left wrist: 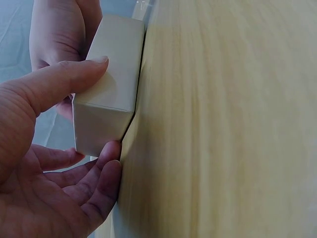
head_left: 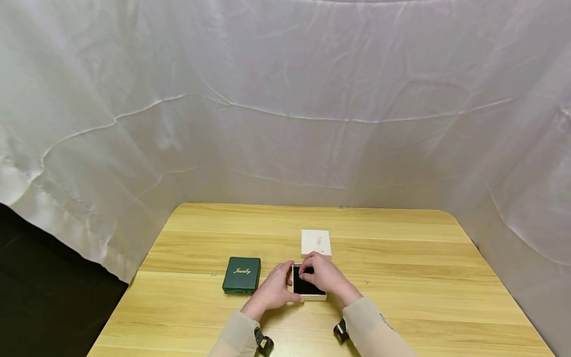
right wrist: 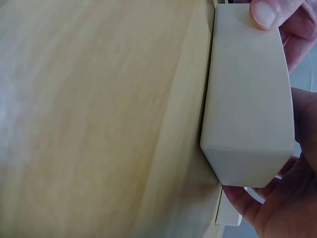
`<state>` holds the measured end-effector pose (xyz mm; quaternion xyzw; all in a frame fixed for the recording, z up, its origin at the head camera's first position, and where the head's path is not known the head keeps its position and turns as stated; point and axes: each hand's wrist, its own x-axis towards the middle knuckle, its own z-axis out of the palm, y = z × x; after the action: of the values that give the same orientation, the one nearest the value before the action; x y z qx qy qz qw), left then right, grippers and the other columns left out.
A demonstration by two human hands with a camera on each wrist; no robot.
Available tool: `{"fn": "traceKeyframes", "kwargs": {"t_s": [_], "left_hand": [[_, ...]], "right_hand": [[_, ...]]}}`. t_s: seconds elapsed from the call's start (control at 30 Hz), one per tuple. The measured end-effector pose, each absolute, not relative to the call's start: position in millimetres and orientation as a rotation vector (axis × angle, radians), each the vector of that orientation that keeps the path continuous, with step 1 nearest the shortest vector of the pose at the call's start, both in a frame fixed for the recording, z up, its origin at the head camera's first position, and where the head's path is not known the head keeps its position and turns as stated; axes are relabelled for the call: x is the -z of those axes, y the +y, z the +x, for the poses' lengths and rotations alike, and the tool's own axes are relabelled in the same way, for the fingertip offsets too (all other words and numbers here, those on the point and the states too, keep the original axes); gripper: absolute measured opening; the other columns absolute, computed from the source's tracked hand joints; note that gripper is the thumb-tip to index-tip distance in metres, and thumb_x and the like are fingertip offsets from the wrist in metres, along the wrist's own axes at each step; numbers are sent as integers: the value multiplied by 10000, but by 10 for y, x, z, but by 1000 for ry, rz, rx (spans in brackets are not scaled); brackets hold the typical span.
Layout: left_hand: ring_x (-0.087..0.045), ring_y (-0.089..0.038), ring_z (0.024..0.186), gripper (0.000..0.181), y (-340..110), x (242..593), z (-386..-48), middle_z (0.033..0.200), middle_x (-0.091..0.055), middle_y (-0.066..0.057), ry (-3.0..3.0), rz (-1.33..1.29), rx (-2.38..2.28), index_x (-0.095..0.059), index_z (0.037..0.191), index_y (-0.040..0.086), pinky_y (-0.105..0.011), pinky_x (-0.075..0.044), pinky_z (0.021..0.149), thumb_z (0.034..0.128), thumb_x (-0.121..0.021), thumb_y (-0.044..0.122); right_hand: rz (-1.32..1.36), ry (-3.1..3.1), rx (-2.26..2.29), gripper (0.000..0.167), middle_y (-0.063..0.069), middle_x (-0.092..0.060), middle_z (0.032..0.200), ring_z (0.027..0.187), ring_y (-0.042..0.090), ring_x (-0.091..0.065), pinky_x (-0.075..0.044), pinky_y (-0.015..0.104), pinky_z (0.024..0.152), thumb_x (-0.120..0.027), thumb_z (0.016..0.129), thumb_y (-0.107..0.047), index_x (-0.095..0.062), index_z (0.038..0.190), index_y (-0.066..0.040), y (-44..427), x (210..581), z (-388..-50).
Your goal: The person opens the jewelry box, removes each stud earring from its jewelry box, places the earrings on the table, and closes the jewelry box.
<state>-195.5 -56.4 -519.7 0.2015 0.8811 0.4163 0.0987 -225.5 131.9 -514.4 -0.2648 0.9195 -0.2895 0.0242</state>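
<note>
An uncovered white box (head_left: 314, 298) with a black lining (head_left: 308, 286) stands on the table. My left hand (head_left: 274, 287) grips its left end, thumb on the front wall and fingers at the far side; the left wrist view shows this thumb pressed on the box wall (left wrist: 116, 64). Over the lining, my right hand (head_left: 323, 271) brings thumb and forefinger together in a pinch on a tiny shiny thing, too small to identify. In the right wrist view, the right hand (right wrist: 292, 203) is partly hidden behind the box (right wrist: 247, 89).
Just beyond the box lies a white lid (head_left: 314, 242) with a pink flower print. A dark green jewelry box (head_left: 242, 274), closed, with gold lettering, sits to the left. Tiny thin items (head_left: 213, 273) lie left of it, and another small item (head_left: 367, 282) lies right of my hands.
</note>
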Motion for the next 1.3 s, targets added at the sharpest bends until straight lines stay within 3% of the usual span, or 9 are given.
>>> {"fn": "traceKeyframes", "kwargs": {"t_s": [0.67, 1.3], "left_hand": [[-489, -137, 788, 946, -575, 5189, -1950, 951, -483, -32, 2599, 581, -1235, -374, 1431, -87, -282, -412, 708, 691, -889, 196], [-492, -130, 786, 945, -564, 5206, -1966, 962, -487, -28, 2613, 586, -1220, -383, 1427, -79, -277, -418, 705, 682, -892, 200]], "right_hand": [[-820, 2790, 962, 133, 103, -632, 1113, 1122, 324, -567, -444, 509, 965, -770, 816, -52, -697, 753, -142, 1317, 5142, -2247], [-876, 2805, 996, 183, 102, -631, 1087, 1062, 282, -583, -463, 481, 933, -756, 818, -33, -680, 725, -170, 1373, 5089, -2234]]}}
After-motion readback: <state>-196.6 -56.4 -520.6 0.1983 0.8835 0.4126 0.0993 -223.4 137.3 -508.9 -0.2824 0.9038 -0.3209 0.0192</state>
